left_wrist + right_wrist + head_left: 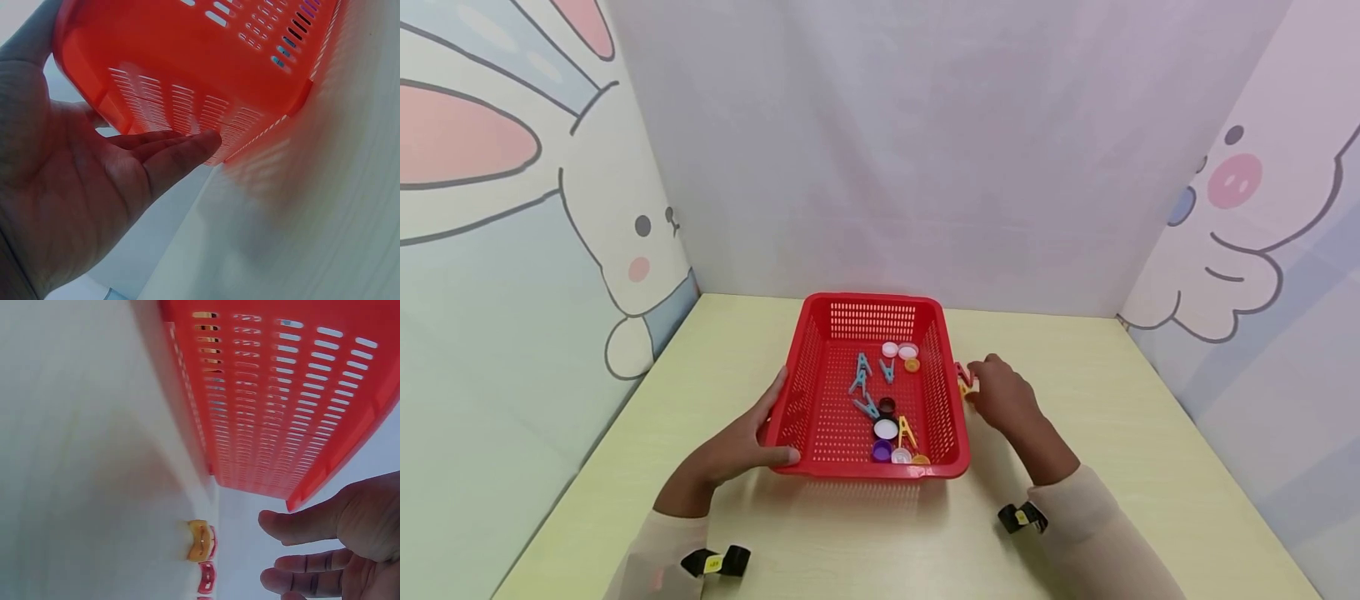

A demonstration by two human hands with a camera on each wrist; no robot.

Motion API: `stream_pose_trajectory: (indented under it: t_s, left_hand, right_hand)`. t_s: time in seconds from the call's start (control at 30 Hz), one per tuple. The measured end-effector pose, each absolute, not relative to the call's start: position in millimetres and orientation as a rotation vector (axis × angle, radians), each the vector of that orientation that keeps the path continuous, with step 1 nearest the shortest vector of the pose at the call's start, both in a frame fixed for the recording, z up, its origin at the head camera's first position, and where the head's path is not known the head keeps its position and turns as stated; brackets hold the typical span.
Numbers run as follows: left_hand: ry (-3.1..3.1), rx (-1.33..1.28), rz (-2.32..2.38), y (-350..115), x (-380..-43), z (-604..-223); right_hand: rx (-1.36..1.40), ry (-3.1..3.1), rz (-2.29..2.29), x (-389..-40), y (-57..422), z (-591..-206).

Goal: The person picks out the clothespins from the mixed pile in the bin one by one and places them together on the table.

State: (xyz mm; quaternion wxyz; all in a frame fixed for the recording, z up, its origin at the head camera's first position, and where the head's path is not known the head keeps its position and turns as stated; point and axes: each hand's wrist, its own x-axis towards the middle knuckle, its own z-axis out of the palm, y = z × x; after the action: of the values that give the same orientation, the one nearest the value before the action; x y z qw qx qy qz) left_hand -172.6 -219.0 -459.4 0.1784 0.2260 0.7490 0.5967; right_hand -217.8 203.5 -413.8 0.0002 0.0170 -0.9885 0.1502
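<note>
A red plastic basket [865, 469] stands in the middle of the table. My left hand [741, 442] holds its near left corner, thumb over the rim and fingers along the outer wall [169, 94]. Inside lie several blue clothespins [860, 382], a yellow clothespin [906, 432] and bottle caps in white [886, 429], purple [882, 451], black and orange. My right hand [1003, 396] hovers right of the basket, thumb and fingers apart. Just past its fingertips, a yellow clothespin [200, 540] and red clothespins [207, 578] lie on the table; the hand partly covers them in the head view.
The pale wooden table [1105, 433] runs back to a plain light curtain [887, 167]. Side panels bear cartoon animals, a rabbit [617, 225] on the left. The basket's right wall [269, 400] rises close beside my right hand. Black straps sit on both sleeves.
</note>
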Motion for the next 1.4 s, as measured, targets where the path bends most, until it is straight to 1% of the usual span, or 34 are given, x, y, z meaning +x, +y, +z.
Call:
stream_pose_trajectory:
  t_s: [0.27, 0.63, 1.0, 1.4]
  left_hand:
    - [2.122, 0.642, 1.688, -219, -172, -459]
    - [2.114, 0.648, 1.693, -219, -173, -459]
    - [2.098, 0.629, 1.699, -219, -172, -458]
    - [2.104, 0.622, 1.698, -219, -173, -459]
  right_hand:
    - [0.078, -3.055, 0.411, -220, 196, -397]
    - [0.086, -2.952, 0.375, -221, 172, -386]
    - [0.325, -2.947, 0.14, -226, 151, -388]
    - [0.495, -3.008, 0.095, -234, 145, -388]
